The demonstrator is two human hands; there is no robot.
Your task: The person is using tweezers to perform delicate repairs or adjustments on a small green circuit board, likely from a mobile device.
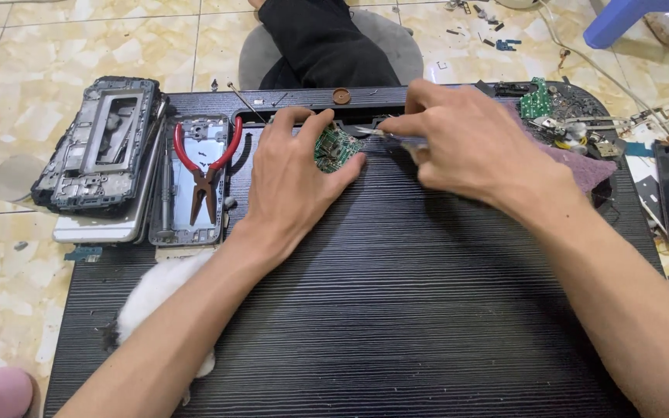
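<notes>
My left hand [292,182] rests on a black ribbed panel [396,310] and pins a small green circuit board [334,149] between thumb and fingers near the panel's far edge. My right hand [466,147] is closed around thin metal tweezers [373,132], whose tip points left at the board. Both forearms reach in from the bottom of the view.
Red-handled pliers [207,166] lie on a phone frame [193,182] at the left, beside a stack of phone housings [102,147]. Another green board [536,97], loose parts and a purple cloth [582,166] sit at the right. White fluff [156,290] lies at the lower left.
</notes>
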